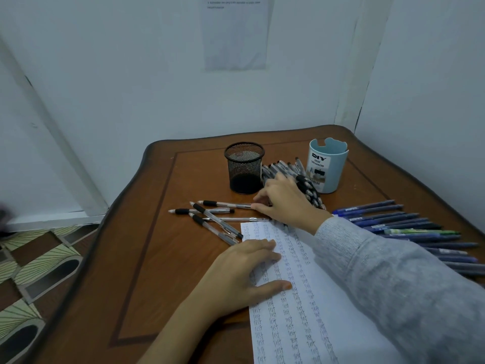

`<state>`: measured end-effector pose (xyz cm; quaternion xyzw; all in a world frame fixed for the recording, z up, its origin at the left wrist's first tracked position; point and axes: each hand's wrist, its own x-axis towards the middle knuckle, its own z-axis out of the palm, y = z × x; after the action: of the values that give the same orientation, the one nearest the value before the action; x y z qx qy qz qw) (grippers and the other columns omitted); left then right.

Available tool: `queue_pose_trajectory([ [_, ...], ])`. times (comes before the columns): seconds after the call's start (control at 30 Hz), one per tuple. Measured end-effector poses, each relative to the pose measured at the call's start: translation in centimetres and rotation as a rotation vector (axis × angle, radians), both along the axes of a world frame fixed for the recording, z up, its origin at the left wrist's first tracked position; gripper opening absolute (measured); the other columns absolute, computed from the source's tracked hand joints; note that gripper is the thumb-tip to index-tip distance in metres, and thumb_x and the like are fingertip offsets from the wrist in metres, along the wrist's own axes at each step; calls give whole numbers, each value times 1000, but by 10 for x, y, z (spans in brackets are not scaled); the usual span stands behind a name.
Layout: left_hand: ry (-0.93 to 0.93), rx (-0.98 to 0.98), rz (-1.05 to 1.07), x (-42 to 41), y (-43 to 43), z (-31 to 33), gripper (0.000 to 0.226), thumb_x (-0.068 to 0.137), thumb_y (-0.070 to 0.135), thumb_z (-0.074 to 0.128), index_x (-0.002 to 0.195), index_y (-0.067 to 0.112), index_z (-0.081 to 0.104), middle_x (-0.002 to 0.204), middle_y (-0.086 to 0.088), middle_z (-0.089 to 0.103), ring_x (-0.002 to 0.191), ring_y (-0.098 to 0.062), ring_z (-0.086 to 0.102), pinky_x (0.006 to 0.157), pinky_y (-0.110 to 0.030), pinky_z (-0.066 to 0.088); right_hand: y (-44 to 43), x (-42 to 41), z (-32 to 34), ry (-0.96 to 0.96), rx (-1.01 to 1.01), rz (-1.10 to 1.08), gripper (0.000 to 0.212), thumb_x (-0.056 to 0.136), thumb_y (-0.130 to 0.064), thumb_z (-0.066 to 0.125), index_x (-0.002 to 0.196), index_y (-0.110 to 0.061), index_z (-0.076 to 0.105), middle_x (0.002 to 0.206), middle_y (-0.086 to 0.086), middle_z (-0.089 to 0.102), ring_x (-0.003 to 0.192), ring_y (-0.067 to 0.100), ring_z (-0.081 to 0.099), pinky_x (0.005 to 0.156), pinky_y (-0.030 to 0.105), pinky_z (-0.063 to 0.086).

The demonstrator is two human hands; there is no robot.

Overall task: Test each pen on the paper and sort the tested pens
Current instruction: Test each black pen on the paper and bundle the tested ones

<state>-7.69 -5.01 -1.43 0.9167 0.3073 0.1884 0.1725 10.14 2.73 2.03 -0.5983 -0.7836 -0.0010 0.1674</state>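
Note:
My left hand (244, 271) lies flat with straight fingers on the white paper (296, 306), which is covered in columns of the handwritten word "test". My right hand (284, 202) reaches across the paper and pinches the end of a clear pen with a black grip (225, 204). That pen lies on the table beside several similar clear pens (210, 219) scattered left of the paper. A pile of more black-grip pens (288, 168) sits behind my right hand, partly hidden by it.
A black mesh cup (244, 170) and a light blue "DIY desk organizer" cup (326, 166) stand at the back of the wooden table (162, 258). A row of blue and green pens (409, 229) lies at the right. Walls close off the back and right.

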Motion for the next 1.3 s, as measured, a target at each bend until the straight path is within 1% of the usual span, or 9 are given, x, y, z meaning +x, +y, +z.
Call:
queue_pose_trajectory([
  [0.17, 24, 17, -2, -1, -1, 1, 62, 84, 67, 52, 130, 27, 58, 143, 13, 46, 130, 4, 38, 105, -8, 24, -1, -9, -6, -69, 109, -16, 22, 91, -39, 60, 101, -24, 73, 94, -7, 48, 98, 14, 33, 90, 32, 27],
  [0.3, 2, 14, -1, -1, -2, 1, 61, 85, 67, 51, 130, 26, 59, 143, 13, 47, 130, 5, 38, 105, -10, 26, -8, -6, 7, 358, 115, -42, 15, 85, -37, 68, 90, -24, 73, 86, -10, 57, 93, 10, 43, 94, 31, 33],
  [0.37, -6, 7, -6, -1, -3, 0, 60, 86, 67, 49, 130, 27, 58, 143, 13, 47, 131, 6, 37, 107, -14, 29, -17, -3, 18, 631, 81, -18, 15, 84, -31, 71, 91, -17, 74, 79, -11, 61, 79, 5, 50, 75, 22, 42],
  [0.57, 23, -6, -18, -2, -1, 0, 58, 86, 63, 44, 131, 28, 56, 143, 14, 46, 131, 4, 37, 108, -17, 30, -47, 11, 49, 1264, 126, 13, 10, 100, -24, 46, 100, -14, 48, 85, 5, 68, 76, 11, 67, 74, 22, 56],
  [0.73, 19, -13, -20, -3, 1, -2, 55, 87, 63, 45, 130, 30, 57, 142, 16, 47, 129, 6, 38, 107, -19, 33, -74, 25, 60, 1624, -85, -12, 28, 102, -38, 36, 96, -17, 53, 60, -2, 38, 45, 8, 34, 39, 19, 31],
  [0.87, 32, -17, -25, -3, 2, -2, 58, 86, 65, 43, 131, 30, 56, 142, 16, 46, 129, 6, 38, 106, -18, 33, -94, 37, 59, 1687, -402, 4, 47, 96, -50, 39, 70, -15, 54, 42, -6, 27, 33, 6, 20, 31, 15, 15],
  [1.07, 14, -15, -31, -3, 2, -3, 57, 85, 66, 44, 129, 31, 57, 141, 16, 47, 128, 8, 38, 106, -17, 32, -113, 51, 46, 1824, -510, -86, 38, 88, -37, 45, 64, -12, 60, 40, -5, 27, 32, 6, 17, 34, 14, 12],
  [1.23, 3, -11, -18, -3, 3, -5, 56, 85, 66, 45, 128, 32, 57, 140, 18, 47, 128, 7, 38, 107, -24, 36, -120, 57, 30, 1608, -537, -111, 36, 91, -34, 54, 98, -2, 69, 80, 10, 67, 33, 3, 34, 32, 12, 18],
  [1.3, 6, -9, -14, -3, 3, -5, 56, 85, 66, 45, 128, 32, 57, 140, 17, 47, 128, 6, 39, 107, -25, 37, -119, 59, 21, 1649, -648, -125, 37, 98, -23, 43, 100, 1, 71, 101, 21, 69, 55, 15, 57, 43, 15, 34],
])
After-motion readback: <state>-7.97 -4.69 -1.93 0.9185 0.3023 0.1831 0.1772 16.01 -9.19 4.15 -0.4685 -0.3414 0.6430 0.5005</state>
